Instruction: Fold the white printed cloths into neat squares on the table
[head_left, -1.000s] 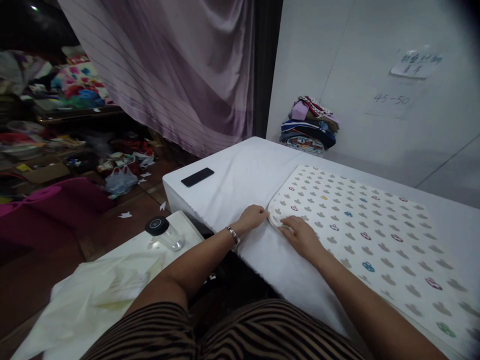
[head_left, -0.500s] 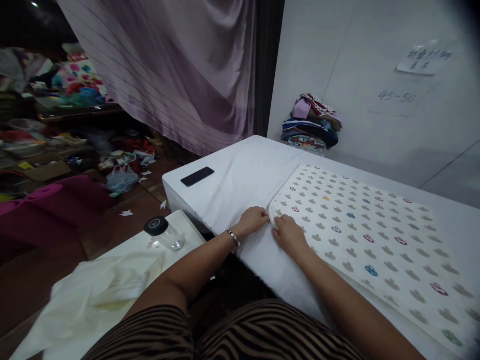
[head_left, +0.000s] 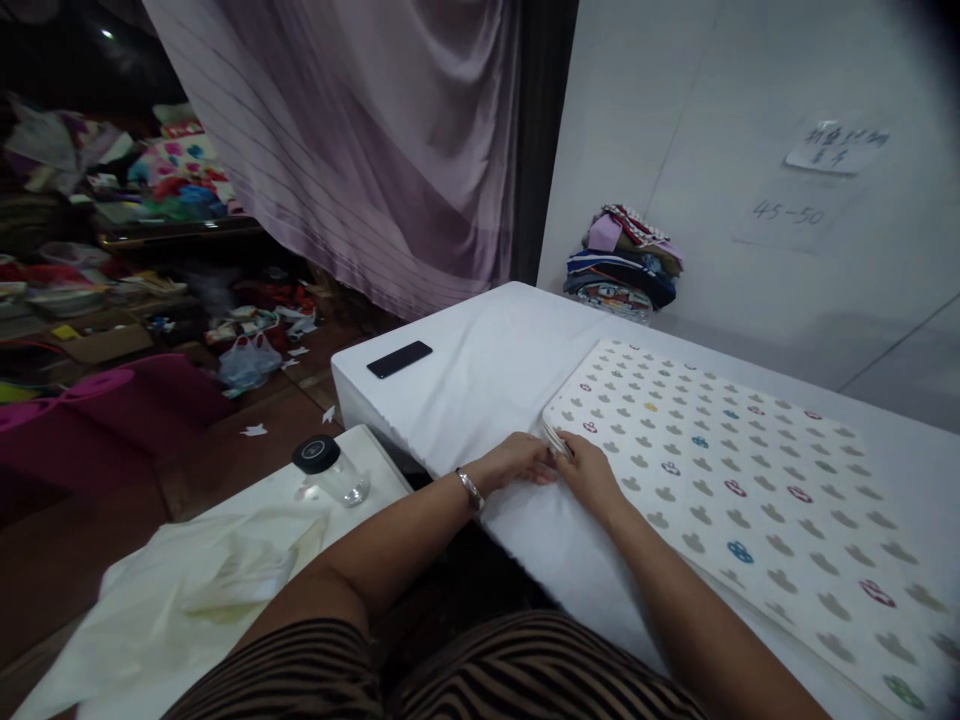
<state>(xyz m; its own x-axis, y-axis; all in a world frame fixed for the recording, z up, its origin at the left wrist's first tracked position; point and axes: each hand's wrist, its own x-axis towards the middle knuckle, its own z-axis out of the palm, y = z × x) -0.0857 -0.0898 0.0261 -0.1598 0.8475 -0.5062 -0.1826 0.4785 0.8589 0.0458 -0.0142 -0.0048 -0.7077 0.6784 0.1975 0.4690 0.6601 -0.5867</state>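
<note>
The right hand (head_left: 594,474) fingers pinch the patterned cloth (head_left: 720,470) at its corner on the tabletop (head_left: 480,370). The left hand (head_left: 516,460) fingers touch just beside them; their grip cannot be told.

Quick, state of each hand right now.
Left hand: fingers curled against the corner of the patterned cloth; grip cannot be told.
Right hand: closed, pinching the same corner's layered edge.

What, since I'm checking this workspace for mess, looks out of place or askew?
Paper scraps and a plastic bag litter the floor left of the white table. A phone lies near the table's edge. The patterned cloth lies flat, the left hand and right hand at its corner.
</note>
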